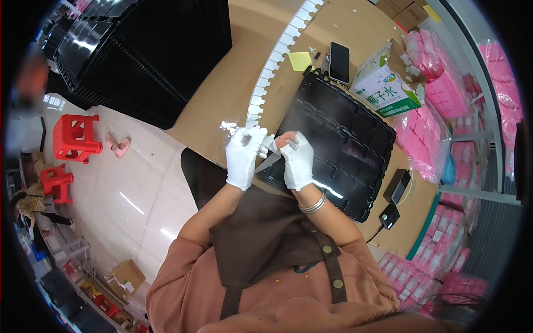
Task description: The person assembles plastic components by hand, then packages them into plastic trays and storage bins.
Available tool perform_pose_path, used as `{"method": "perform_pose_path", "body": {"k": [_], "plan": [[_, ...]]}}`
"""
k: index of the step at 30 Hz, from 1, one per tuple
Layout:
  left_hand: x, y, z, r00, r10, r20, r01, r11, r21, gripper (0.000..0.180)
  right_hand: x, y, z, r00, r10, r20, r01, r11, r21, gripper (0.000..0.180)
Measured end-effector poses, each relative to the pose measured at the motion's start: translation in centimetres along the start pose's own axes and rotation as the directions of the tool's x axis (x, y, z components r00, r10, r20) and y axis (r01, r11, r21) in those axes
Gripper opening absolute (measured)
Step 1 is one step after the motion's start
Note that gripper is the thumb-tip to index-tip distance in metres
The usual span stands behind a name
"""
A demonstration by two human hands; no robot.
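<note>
A long white strip (271, 66) with a notched edge curves over the table and ends at my left hand (242, 161). That hand wears a white glove and is closed, its fingers gripping the strip's near end. Close beside it, my right hand (298, 164), also gloved but with bare thumb and fingertip showing, is closed in a pinch. What it pinches is too small to make out. A pale, thin pointed piece (268, 161) shows between the two hands. Just right of them lies a black plastic tray (338, 141) with molded compartments.
Right of the strip are a yellow note (300, 61), a phone (339, 62) and a white-green carton (383, 83). Black adapters (397, 186) lie by the table's right edge. Pink wrapped packs (422, 139) stand beyond. Stacked black trays (161, 61) rise at left; red stools (78, 139) stand on the floor.
</note>
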State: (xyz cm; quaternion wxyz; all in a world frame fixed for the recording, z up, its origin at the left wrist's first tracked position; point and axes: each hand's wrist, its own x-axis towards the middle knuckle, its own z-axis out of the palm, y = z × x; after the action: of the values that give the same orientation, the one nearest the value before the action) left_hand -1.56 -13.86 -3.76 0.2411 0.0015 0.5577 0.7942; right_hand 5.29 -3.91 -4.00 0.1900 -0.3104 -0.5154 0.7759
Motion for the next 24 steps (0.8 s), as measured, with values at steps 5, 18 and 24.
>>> {"method": "perform_pose_path", "body": {"k": [5,18,24], "plan": [[1.2,-1.8,0.8,0.989,-0.102,0.105,0.127,0.957,-0.263,0.017,-0.6,-1.1,-0.5,0.995,-0.062,-0.076,0.066,0.997,0.045,0.007],[2.4,-1.7,2.9,0.992,-0.120,-0.031,0.107,0.955,-0.276,0.017,8.2,-9.2,-29.7,0.826,-0.499,-0.261,0.083,0.566,-0.820,0.004],[1.9,-1.9,3.8,0.994,-0.107,-0.003,0.105,0.972,-0.209,0.014,10.4,-7.3,-30.1,0.758,-0.623,-0.192,-0.118,0.158,-0.980,0.005]]}}
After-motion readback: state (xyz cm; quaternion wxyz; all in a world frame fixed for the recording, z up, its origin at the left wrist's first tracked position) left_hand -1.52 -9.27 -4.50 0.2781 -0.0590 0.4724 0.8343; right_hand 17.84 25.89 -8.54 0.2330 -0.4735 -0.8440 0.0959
